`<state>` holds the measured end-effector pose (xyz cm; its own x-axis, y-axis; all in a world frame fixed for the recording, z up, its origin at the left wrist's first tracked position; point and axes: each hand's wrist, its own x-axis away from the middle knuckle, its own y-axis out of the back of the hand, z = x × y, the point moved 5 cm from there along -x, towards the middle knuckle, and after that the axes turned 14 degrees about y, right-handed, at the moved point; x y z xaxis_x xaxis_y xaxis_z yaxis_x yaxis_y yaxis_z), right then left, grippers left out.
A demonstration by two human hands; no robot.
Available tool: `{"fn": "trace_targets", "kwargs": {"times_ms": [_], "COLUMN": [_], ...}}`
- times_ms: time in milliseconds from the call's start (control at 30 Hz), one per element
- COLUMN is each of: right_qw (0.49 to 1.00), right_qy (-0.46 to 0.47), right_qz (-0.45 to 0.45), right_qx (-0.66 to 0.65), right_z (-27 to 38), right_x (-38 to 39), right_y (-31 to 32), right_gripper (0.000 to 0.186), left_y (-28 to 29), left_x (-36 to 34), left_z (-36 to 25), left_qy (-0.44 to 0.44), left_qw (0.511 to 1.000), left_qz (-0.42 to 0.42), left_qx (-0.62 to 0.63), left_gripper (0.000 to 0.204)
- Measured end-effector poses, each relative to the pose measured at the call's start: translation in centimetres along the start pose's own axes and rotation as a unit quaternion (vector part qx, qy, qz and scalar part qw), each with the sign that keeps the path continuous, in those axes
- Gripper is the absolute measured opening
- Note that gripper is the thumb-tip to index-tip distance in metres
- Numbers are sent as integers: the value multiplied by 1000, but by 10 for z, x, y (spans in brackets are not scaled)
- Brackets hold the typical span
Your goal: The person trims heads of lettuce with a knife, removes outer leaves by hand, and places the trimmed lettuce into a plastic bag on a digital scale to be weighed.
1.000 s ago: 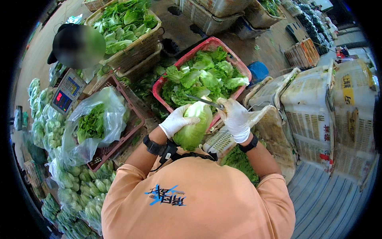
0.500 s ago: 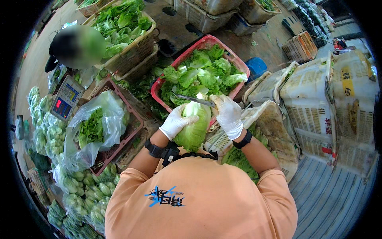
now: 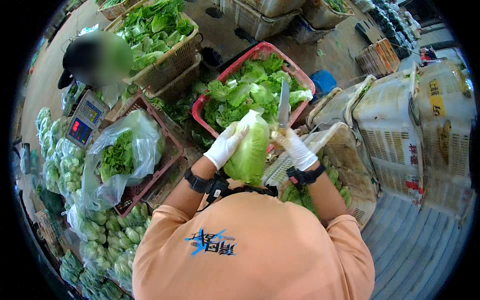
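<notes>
My left hand (image 3: pixel 223 147), in a white glove, is wrapped round the left side of a long, pale green lettuce head (image 3: pixel 250 152). The head stands upright in front of my chest. Just to its right, my gloved right hand (image 3: pixel 296 149) grips a knife (image 3: pixel 284 104) whose blade points up and away, apart from the lettuce. The handle is mostly hidden in the fingers. Beyond both hands sits a red crate (image 3: pixel 199 119) full of loose green leaves. Below my right forearm, more green heads (image 3: pixel 300 196) lie in a pale crate (image 3: pixel 357 172).
At left, a clear bag (image 3: pixel 95 177) of leafy greens sits in a dark red crate (image 3: pixel 167 160) beside a scale (image 3: pixel 86 120). Bagged vegetables (image 3: pixel 95 225) cover the lower left. White crates (image 3: pixel 390 135) stand at right; a blue tub (image 3: pixel 322 84) is behind. Another person (image 3: pixel 65 79) is at upper left.
The knife has left the lettuce's stem end and swung upright to the right. My right hand has moved slightly right and down; the lettuce has tilted, its top facing differently.
</notes>
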<state>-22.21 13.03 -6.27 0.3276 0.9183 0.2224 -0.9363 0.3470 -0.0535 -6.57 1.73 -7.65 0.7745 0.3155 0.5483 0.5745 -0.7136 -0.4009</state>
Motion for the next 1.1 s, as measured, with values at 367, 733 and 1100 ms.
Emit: {"fn": "trace_targets", "kwargs": {"times_ms": [367, 733, 1100], "right_qw": [927, 959, 952], "right_qy": [82, 155, 161], "right_qz": [-50, -60, -78], "right_qx": [-362, -228, -249], "right_z": [-32, -27, -26], "right_x": [52, 72, 105], "right_y": [-2, 33, 31], "right_gripper": [58, 61, 49], "left_y": [-67, -102, -25], "left_x": [42, 73, 14], "left_z": [-3, -22, 4], "left_qy": [-87, -365, -223], "left_qw": [988, 824, 822], "left_qz": [93, -173, -320], "left_qx": [-88, -398, -416], "left_gripper": [59, 36, 61]}}
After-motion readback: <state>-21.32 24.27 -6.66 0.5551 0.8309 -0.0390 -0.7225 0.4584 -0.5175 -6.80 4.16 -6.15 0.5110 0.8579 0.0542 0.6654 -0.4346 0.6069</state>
